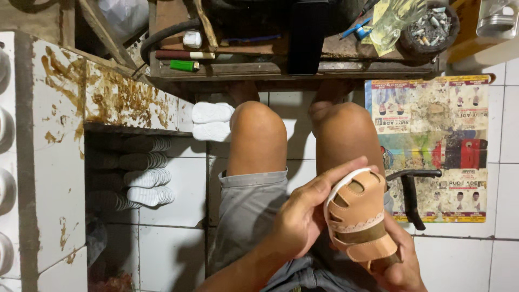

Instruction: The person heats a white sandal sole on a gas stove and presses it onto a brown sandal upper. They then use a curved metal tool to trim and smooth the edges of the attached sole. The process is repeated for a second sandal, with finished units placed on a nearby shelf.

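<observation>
A small tan leather sandal (361,217) with cut-out slots, a scalloped strap and a white sole edge is held over my lap. My left hand (303,213) grips its left side, with the thumb stretched along the white sole rim at the toe. My right hand (399,259) supports it from below and behind, fingers under the heel end; most of this hand is hidden by the sandal. My bare knees (258,130) and grey shorts (248,200) lie beneath.
A stained white tiled counter (59,162) stands at left, with stacked white soles (146,178) in its niche and two more (212,121) on the floor. A low cluttered workbench (292,67) is ahead. A black hammer-like tool (411,189) lies on printed paper at right.
</observation>
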### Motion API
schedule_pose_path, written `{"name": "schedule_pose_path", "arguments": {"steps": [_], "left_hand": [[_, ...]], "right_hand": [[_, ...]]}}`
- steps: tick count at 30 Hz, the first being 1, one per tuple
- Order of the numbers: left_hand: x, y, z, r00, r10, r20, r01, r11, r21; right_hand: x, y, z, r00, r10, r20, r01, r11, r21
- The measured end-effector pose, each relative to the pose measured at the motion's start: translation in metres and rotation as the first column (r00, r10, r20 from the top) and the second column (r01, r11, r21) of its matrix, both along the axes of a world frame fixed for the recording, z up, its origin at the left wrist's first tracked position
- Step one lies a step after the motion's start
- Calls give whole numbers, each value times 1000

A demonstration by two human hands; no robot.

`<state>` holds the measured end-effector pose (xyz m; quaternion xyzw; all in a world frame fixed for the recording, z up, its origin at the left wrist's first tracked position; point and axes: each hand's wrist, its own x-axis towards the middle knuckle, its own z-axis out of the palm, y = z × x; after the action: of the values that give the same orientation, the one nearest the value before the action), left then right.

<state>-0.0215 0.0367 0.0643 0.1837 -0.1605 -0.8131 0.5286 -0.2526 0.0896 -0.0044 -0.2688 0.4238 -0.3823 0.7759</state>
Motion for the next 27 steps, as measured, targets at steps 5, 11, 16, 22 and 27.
{"name": "schedule_pose_path", "arguments": {"steps": [5, 11, 16, 22, 27], "left_hand": [[-2, -3, 0, 1000, -10, 13, 9, 997, 71], [-1, -4, -3, 1000, 13, -25, -11, 994, 106], [-3, -2, -5, 992, 90, 83, -90, 996, -5], [-6, -21, -12, 955, 178, 238, -170, 984, -55], [-2, -31, -30, 942, 160, 295, -180, 983, 44]], "right_hand": [[0, -2, 1, 1000, -11, 17, 11, 1000, 29], [2, -4, 3, 1000, 7, -6, -7, 999, 31], [3, -5, 5, 997, 35, -65, -35, 999, -2], [-32, -34, -4, 984, -176, -18, 174, 982, -74], [-90, -130, -63, 881, -452, -138, 466, 879, 99]]}}
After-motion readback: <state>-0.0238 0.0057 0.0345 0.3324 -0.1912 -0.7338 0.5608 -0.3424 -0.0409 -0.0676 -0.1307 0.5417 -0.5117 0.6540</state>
